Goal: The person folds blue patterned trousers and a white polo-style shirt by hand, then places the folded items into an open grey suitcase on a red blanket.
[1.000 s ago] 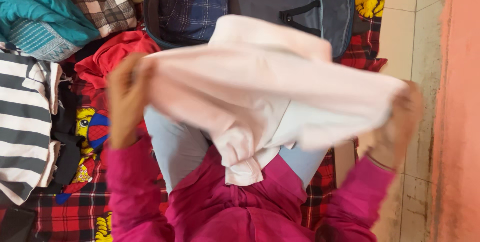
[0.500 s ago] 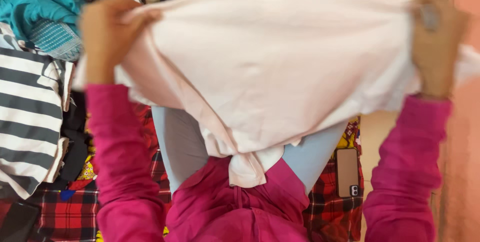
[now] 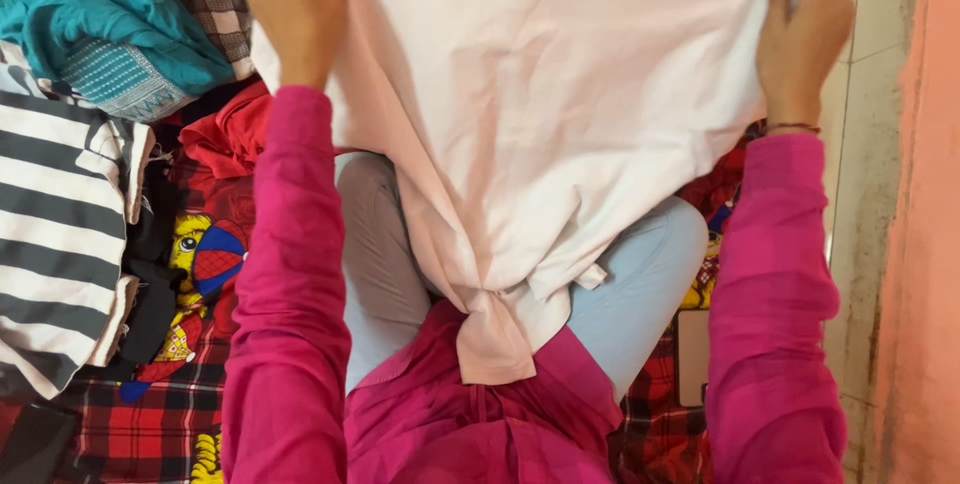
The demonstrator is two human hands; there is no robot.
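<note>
Sitting cross-legged on a red plaid blanket (image 3: 150, 424), a person in magenta sleeves holds a pale pink shirt (image 3: 540, 114) spread above the lap. Farther up, left hand (image 3: 290, 4) and right hand (image 3: 805, 34) pinch its top edge with closed fingers. Judging by this, the shirt is being shaken flat; folding would call for an even grip.

A red plaid blanket (image 3: 150, 424) covers the floor; pale floor tiles (image 3: 870, 144) meet an orange wall (image 3: 930, 244) at right.
</note>
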